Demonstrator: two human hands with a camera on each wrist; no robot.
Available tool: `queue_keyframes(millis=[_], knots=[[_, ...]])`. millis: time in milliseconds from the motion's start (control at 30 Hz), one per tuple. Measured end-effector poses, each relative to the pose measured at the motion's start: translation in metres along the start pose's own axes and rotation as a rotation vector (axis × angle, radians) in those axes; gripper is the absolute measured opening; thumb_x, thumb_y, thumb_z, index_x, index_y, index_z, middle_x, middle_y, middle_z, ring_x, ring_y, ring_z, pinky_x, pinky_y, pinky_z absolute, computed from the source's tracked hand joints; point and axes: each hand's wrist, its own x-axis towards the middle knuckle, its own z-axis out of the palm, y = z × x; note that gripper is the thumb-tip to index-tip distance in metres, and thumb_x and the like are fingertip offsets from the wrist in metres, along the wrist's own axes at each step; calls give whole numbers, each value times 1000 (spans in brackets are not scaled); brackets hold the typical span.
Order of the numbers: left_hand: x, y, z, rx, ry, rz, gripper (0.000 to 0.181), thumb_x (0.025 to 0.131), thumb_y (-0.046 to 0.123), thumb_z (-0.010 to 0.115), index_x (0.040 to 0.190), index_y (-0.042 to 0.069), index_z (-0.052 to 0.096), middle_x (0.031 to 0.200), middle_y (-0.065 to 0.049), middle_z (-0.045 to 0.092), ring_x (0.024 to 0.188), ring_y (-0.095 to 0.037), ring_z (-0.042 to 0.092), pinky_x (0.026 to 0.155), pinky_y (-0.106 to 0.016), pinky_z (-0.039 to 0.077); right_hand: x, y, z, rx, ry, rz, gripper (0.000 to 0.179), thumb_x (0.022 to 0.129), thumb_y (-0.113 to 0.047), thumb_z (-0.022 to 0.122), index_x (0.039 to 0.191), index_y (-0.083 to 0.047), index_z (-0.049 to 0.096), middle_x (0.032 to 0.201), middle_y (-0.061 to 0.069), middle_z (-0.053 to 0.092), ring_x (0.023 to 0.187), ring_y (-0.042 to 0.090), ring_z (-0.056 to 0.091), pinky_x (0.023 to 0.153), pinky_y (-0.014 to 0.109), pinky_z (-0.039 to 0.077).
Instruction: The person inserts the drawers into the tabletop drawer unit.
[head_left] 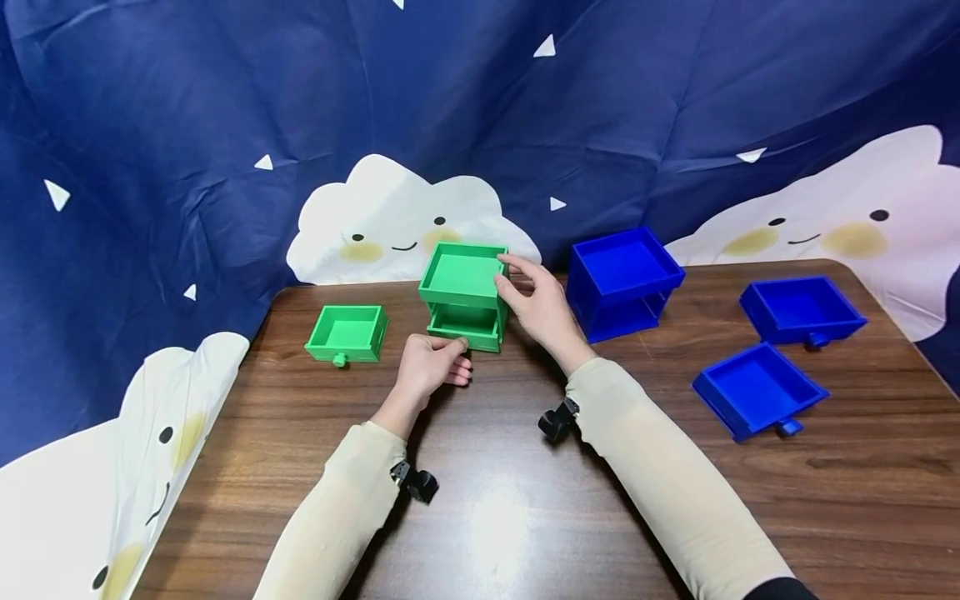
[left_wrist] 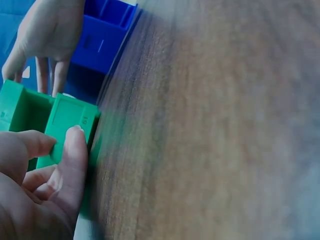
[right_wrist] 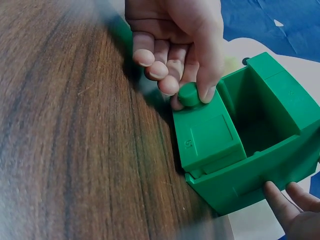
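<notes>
A small green cabinet (head_left: 463,273) stands near the table's back edge, its upper slot bare and a green drawer (right_wrist: 207,135) in the lower one. The drawer front juts out slightly. My left hand (head_left: 431,364) pinches that drawer's round knob (right_wrist: 189,95) between thumb and index finger, the other fingers lying below it. At the cabinet's right side is my right hand (head_left: 542,308), with thumb and index fingertips at the top rim. In the right wrist view, its extended fingers (right_wrist: 280,202) touch the side wall.
Left of the cabinet lies a second green drawer (head_left: 347,329). A blue cabinet (head_left: 622,279) with open slots stands to the right. Farther right are two blue drawers, one behind (head_left: 802,308) and one nearer (head_left: 759,390). A patterned blue cloth (head_left: 465,108) hangs behind the wooden table (head_left: 570,517).
</notes>
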Motion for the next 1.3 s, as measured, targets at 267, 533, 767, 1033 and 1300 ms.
queue_keyframes(millis=[267,533,767,1033,1300], knots=[[5,4,2,-1,1,3,33,106,12,66,115,-19,74,64,-4,72,52,-10,70,55,-27,62,0,-1,-1,-2,0,-3,43,106,-25,69,147,-12,67,140,22,66,127,41,69,111,53,55],[10,5,4,-13,3,9,32,105,9,65,116,-19,73,62,-3,71,51,-10,69,54,-26,62,1,-1,0,-2,-4,-1,43,106,-26,69,146,-11,67,139,22,66,128,41,69,113,53,54],[13,6,5,-14,4,11,32,105,10,65,116,-19,72,63,-3,70,51,-9,69,53,-26,61,1,-1,1,-13,-6,-9,43,106,-24,69,147,-10,66,140,23,66,128,42,68,112,54,54],[10,3,0,46,-12,30,37,107,19,66,117,-16,73,66,-5,71,53,-10,69,55,-27,62,0,1,1,-18,-8,-10,44,106,-25,69,147,-11,66,140,23,66,127,42,69,112,53,55],[-5,5,-16,147,21,87,34,109,19,61,117,-11,75,73,-11,74,56,-13,70,57,-30,63,-2,0,-1,-23,-11,1,44,106,-26,69,147,-12,66,140,22,66,127,41,69,112,53,55]])
